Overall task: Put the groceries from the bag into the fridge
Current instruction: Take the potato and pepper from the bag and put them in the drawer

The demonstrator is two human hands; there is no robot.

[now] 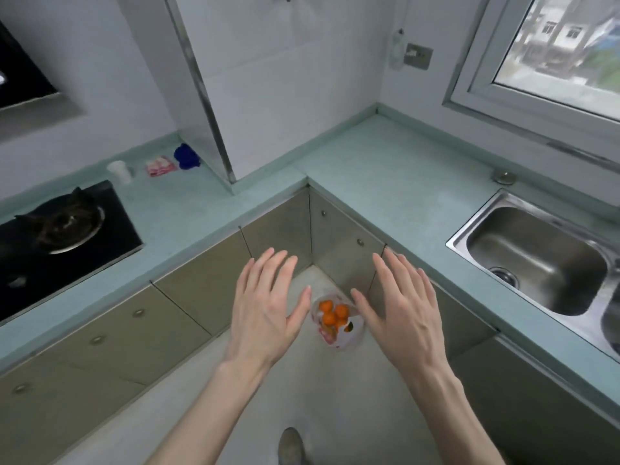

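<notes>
Both hands are hovering palm-down over the floor in the counter corner. Left hand (268, 307): fingers straight, loosely spread, gripping nothing. Right hand (404, 307): same, fingers straight and fanned a little, thumb angling inward, gripping nothing.

The bag (337, 322), clear plastic, is sitting on the pale floor (369, 397) near the corner where the cabinet fronts (188, 297) are meeting. Inside, orange fruits (332, 312) are showing through the open top. In the view the bag is lying between the two thumbs, below the hands; neither hand is touching it. The right thumb tip is overlapping the bag's upper right edge in the view only.

Around: teal countertop (385, 169), steel sink (536, 256) to the right, gas hob (63, 239) to the left, a white cup (119, 171), a pink packet (161, 166) and a blue item (186, 156) behind it. A shoe toe (291, 446) is showing at the bottom edge.
</notes>
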